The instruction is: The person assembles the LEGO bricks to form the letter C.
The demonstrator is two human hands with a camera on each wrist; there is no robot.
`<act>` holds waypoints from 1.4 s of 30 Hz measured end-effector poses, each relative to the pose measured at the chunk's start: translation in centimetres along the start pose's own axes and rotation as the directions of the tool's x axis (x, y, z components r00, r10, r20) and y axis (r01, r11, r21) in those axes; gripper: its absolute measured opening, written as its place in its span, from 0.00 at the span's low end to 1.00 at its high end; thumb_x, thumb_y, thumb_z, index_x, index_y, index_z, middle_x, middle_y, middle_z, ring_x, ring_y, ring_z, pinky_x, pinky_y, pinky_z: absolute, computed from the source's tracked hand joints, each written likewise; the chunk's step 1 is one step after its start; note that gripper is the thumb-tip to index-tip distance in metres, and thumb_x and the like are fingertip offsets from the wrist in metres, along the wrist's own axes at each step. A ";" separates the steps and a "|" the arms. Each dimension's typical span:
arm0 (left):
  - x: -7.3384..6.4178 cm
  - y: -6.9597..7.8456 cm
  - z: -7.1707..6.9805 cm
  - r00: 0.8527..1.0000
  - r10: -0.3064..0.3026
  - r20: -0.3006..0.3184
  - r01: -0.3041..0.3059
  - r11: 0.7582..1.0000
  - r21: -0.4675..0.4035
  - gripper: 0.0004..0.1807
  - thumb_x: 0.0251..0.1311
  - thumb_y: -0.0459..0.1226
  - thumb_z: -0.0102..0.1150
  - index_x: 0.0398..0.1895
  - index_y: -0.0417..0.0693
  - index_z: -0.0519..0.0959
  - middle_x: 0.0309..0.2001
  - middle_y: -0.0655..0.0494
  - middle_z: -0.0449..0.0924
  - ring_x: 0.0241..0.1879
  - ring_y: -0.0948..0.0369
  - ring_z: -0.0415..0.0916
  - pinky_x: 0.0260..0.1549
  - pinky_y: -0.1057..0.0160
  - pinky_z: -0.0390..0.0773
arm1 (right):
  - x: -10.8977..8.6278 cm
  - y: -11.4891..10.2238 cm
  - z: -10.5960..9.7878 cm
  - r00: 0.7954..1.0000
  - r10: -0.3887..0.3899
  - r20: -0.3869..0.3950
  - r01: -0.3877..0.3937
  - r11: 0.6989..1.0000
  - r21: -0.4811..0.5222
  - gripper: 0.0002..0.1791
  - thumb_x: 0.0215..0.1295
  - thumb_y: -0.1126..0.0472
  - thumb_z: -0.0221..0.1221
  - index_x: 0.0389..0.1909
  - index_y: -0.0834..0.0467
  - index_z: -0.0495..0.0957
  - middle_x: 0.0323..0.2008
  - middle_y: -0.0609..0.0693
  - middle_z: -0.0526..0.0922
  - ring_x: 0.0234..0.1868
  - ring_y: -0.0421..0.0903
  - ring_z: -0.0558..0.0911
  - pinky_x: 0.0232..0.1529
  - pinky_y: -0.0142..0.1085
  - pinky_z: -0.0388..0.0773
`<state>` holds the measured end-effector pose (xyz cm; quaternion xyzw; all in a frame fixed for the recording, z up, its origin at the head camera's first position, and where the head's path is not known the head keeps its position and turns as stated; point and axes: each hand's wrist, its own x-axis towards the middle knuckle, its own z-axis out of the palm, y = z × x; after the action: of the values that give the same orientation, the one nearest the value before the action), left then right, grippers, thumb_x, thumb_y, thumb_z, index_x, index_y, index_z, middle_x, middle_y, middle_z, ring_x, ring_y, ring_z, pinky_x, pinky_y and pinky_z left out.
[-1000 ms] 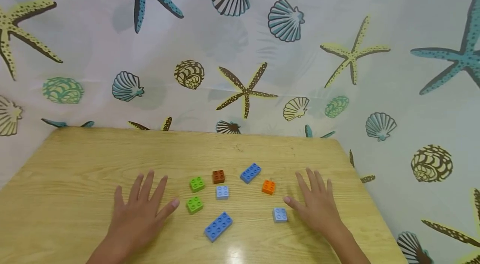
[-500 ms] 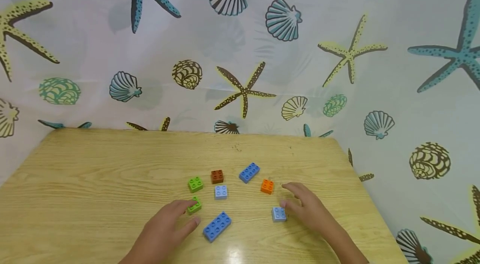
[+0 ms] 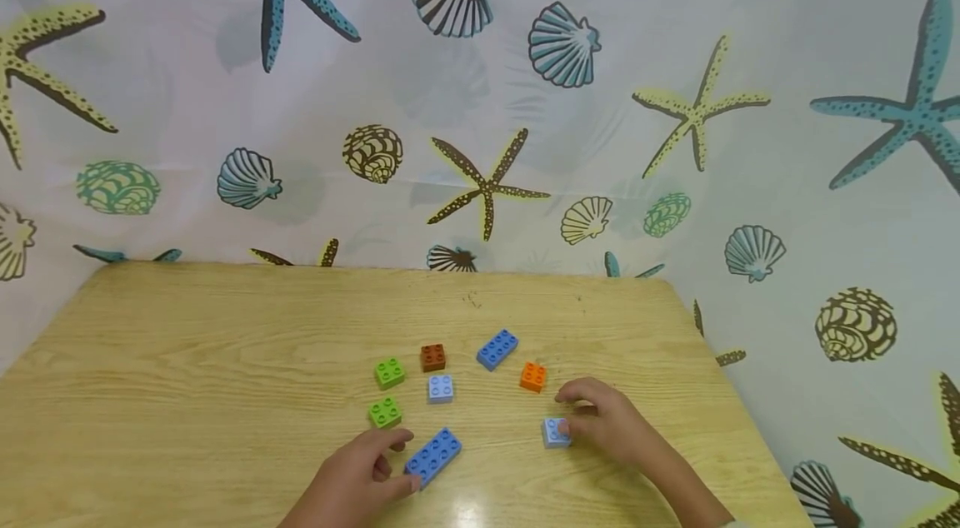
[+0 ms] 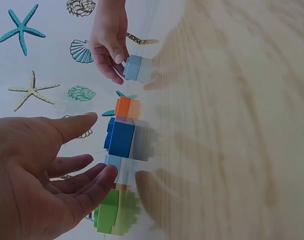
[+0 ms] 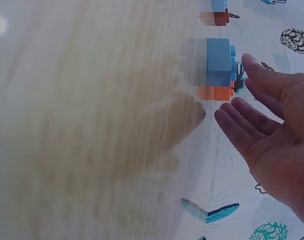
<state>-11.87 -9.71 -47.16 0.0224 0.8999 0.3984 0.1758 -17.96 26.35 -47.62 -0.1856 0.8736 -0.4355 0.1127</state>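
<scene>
A pale cloth (image 3: 480,99), faintly creased and printed with starfish (image 3: 487,187) and seashells (image 3: 564,45) in blue, yellow, green and brown, hangs behind and beside a wood-grain counter (image 3: 225,345). A white glare (image 3: 465,510) shines on its near part; small dark marks (image 3: 471,300) dot the far side.

Left grip (image 3: 356,474), right grip (image 3: 611,424) half-curled

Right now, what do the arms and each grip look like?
They're human: the left grip and right grip are bare hands, with no gloves or rings visible. The right forearm is bare up to a pale edge, perhaps a sleeve. No cables or markings show.
</scene>
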 end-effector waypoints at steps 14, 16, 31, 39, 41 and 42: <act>0.6 -0.1 1.2 0.999 0.037 0.037 -0.035 0.998 -0.046 0.30 0.49 0.44 0.79 0.57 0.46 0.81 0.39 0.59 0.80 0.36 0.62 0.75 0.37 0.58 0.79 | -0.4 0.0 0.3 0.998 0.013 0.063 -0.014 1.000 0.018 0.13 0.60 0.63 0.70 0.45 0.56 0.80 0.53 0.52 0.80 0.58 0.53 0.80 0.60 0.42 0.79; 0.8 0.1 1.3 0.999 0.027 0.028 -0.026 0.999 -0.029 0.29 0.49 0.44 0.79 0.56 0.46 0.82 0.37 0.60 0.80 0.35 0.62 0.75 0.37 0.58 0.79 | -0.5 -0.2 0.3 0.997 0.011 0.073 -0.013 1.000 0.022 0.13 0.60 0.64 0.70 0.45 0.55 0.80 0.53 0.52 0.80 0.58 0.53 0.80 0.59 0.43 0.79; 1.1 0.1 1.4 1.000 0.018 0.012 -0.017 0.999 -0.038 0.25 0.50 0.40 0.78 0.53 0.45 0.82 0.39 0.60 0.81 0.36 0.62 0.76 0.36 0.58 0.79 | -0.5 -0.1 0.3 0.997 0.019 0.073 -0.019 1.000 -0.009 0.10 0.62 0.62 0.69 0.42 0.51 0.82 0.55 0.49 0.82 0.58 0.52 0.79 0.60 0.46 0.78; 1.2 -0.1 1.3 0.999 0.026 0.045 -0.022 0.996 -0.087 0.24 0.51 0.37 0.77 0.54 0.44 0.83 0.39 0.59 0.81 0.36 0.62 0.76 0.37 0.59 0.79 | -0.6 0.4 0.3 0.997 0.031 0.069 -0.028 0.999 -0.045 0.09 0.63 0.61 0.69 0.43 0.48 0.83 0.53 0.45 0.83 0.58 0.49 0.80 0.59 0.42 0.78; 1.2 -0.2 1.3 0.997 0.043 0.059 -0.036 0.993 -0.116 0.24 0.52 0.36 0.76 0.54 0.44 0.83 0.38 0.59 0.81 0.36 0.62 0.76 0.37 0.59 0.79 | -0.6 0.4 0.3 0.998 0.023 0.065 -0.019 0.998 -0.052 0.09 0.64 0.60 0.68 0.43 0.48 0.83 0.53 0.45 0.83 0.57 0.49 0.80 0.59 0.41 0.78; 1.3 -0.2 1.3 0.996 0.048 0.069 -0.039 0.991 -0.131 0.24 0.52 0.35 0.76 0.54 0.43 0.83 0.38 0.59 0.81 0.36 0.62 0.76 0.37 0.59 0.79 | -0.6 0.4 0.4 0.998 0.017 0.062 -0.014 0.998 -0.058 0.09 0.64 0.60 0.68 0.43 0.48 0.83 0.53 0.44 0.83 0.57 0.48 0.80 0.59 0.41 0.78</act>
<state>-12.62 -8.73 -48.51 0.0449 0.8646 0.4585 0.2004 -17.35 26.60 -48.17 -0.1957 0.8832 -0.4032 0.1380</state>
